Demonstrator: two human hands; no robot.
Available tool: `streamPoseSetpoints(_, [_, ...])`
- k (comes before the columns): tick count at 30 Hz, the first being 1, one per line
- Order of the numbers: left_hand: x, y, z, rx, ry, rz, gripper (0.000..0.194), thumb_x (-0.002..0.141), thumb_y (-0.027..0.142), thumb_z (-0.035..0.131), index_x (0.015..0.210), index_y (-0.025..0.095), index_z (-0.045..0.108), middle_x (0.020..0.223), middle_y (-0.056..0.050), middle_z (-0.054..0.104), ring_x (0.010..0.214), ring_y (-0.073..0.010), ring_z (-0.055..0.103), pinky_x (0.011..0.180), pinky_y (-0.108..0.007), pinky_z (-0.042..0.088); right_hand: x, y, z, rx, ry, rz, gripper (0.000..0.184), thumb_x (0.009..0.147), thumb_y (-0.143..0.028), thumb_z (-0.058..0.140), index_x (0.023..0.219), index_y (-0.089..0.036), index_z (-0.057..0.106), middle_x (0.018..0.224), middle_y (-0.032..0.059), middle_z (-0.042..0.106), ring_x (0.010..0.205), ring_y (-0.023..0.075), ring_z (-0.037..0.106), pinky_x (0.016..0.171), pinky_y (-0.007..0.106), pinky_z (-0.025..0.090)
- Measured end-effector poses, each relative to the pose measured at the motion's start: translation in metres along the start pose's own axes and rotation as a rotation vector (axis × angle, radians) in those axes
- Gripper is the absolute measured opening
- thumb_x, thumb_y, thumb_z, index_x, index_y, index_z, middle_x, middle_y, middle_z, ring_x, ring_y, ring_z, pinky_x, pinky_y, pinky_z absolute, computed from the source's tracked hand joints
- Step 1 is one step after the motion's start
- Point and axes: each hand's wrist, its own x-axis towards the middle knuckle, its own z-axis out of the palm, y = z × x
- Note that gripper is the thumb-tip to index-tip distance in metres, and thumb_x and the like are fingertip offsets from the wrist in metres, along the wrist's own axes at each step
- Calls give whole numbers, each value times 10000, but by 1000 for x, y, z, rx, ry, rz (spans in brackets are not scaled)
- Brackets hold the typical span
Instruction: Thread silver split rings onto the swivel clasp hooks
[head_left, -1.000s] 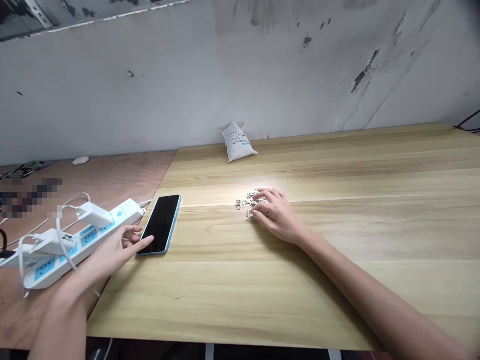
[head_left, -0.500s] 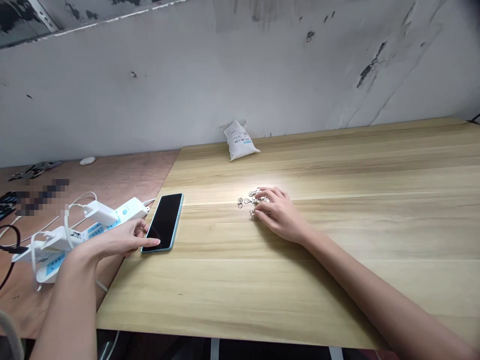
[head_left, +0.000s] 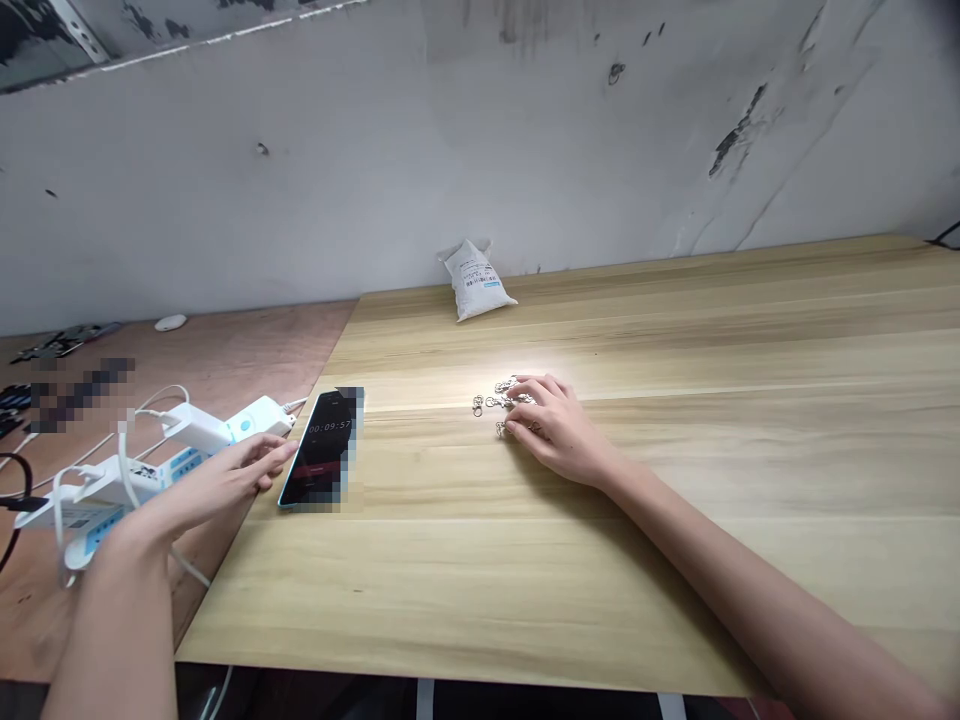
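Resting over the small metal clasps (head_left: 478, 406), the right hand (head_left: 559, 430) has its fingers curled down among them, and whether they're pinching a piece, I cannot tell! The cluster lies on the wood-grain tabletop (head_left: 450, 590), one clasp just off to its left. Across to the left hand (head_left: 236, 475), fingers loosely apart, thumb tip right at the left edge of the smartphone (head_left: 319, 455), its lit screen reading 00:09:57! Behind that wrist, a white power strip (head_left: 255, 420); near the wall (head_left: 360, 180), a labelled white pouch (head_left: 478, 285).
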Motion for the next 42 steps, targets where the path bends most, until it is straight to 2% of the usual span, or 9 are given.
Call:
streamPoseSetpoints(8, [0, -27, 28, 37, -34, 168, 445, 924, 518, 381, 1223, 243, 564, 1218, -68, 586, 1202, -289, 497, 1028, -421, 393, 1, -2, -1, 4, -12, 5, 183, 935, -254, 522, 828, -223, 667, 1140, 84, 623, 1198, 258, 494, 1038, 494, 343])
streamPoseSetpoints(13, [12, -45, 44, 99, 22, 273, 429, 960, 459, 339, 1120, 260, 684, 1376, -68, 501, 1283, -306, 433, 1093, -486, 334, 1, -1, 0, 4, -4, 1, 184, 939, -255, 518, 838, -219, 669, 1151, 87, 618, 1207, 261, 488, 1039, 493, 338])
streamPoseSetpoints(18, [23, -47, 49, 53, 37, 297, 466, 971, 469, 313, 1087, 239, 700, 1341, -85, 534, 1264, -319, 452, 1083, -534, 338, 1, -1, 0, 14, -8, 7, 194, 943, -268, 516, 832, -223, 669, 1146, 85, 626, 1223, 267, 479, 1052, 504, 326])
streamPoseSetpoints(22, [23, -4, 50, -92, 135, 395, 412, 960, 474, 368, 1072, 221, 674, 1225, -90, 598, 1206, -282, 515, 1066, -468, 375, 1, -1, 0, 21, -2, -4, 187, 939, -265, 521, 840, -227, 676, 1139, 89, 629, 1216, 273, 486, 1041, 511, 335])
streamPoseSetpoints(28, [11, 106, 72, -302, -251, 637, 282, 947, 410, 485, 1101, 242, 651, 1205, -53, 622, 1130, -224, 578, 1004, -383, 433, 1, 0, 2, 85, 53, 6, 169, 932, -265, 533, 838, -237, 670, 1123, 80, 640, 1193, 273, 504, 985, 494, 378])
streamPoseSetpoints(31, [11, 141, 87, -403, -344, 705, 247, 923, 391, 550, 1071, 240, 678, 1134, -54, 662, 1080, -220, 604, 970, -378, 450, 2, 0, 2, 113, 135, 5, 134, 918, -257, 558, 848, -237, 670, 1107, 76, 646, 1165, 265, 524, 971, 477, 388])
streamPoseSetpoints(35, [16, 158, 101, -512, -337, 695, 163, 892, 327, 604, 922, 220, 723, 979, -47, 709, 945, -208, 646, 897, -356, 482, 3, -1, 2, 130, 210, 30, 142, 913, -238, 560, 835, -243, 680, 1084, 69, 649, 1119, 251, 549, 960, 458, 395])
streamPoseSetpoints(39, [16, 160, 107, -661, -308, 620, 133, 876, 255, 605, 873, 201, 727, 940, -47, 715, 912, -192, 659, 867, -329, 505, 3, -1, 2, 140, 224, 29, 138, 909, -231, 567, 832, -240, 681, 1075, 69, 650, 1088, 241, 559, 951, 452, 401])
streamPoseSetpoints(42, [11, 160, 108, -769, -369, 558, 123, 856, 252, 620, 867, 181, 719, 951, -62, 702, 916, -185, 659, 842, -309, 527, 3, -1, 3, 134, 221, 10, 115, 899, -226, 584, 845, -237, 684, 1079, 71, 651, 1076, 238, 562, 941, 448, 405])
